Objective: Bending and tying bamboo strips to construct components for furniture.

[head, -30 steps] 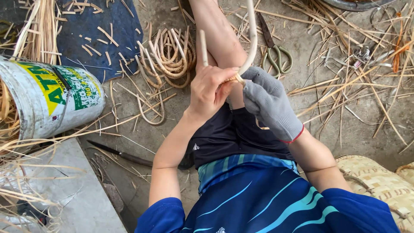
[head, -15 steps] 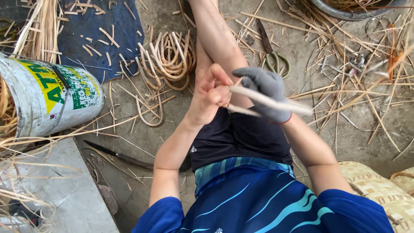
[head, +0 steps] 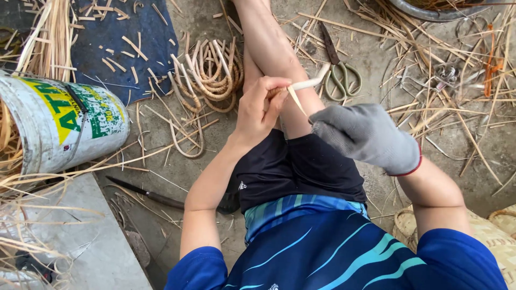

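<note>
Over the knee, bare left hand (head: 259, 110) pinches pale cane strip (head: 307, 85); gloved right hand (head: 365, 137) closed on its peel; yellow-green labelled white tin (head: 59, 126) lies far left

A grey knit glove (head: 365, 134) edged in red is seen. The shirt (head: 333, 252) is patterned blue with lighter stripes, the shorts (head: 301, 172) black, the paint can (head: 59, 123) white, yellow and green, the cloth (head: 107, 48) dark blue.

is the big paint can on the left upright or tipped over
Tipped over: the paint can lies on its side on the ground, its label sideways and its mouth facing left.
</note>
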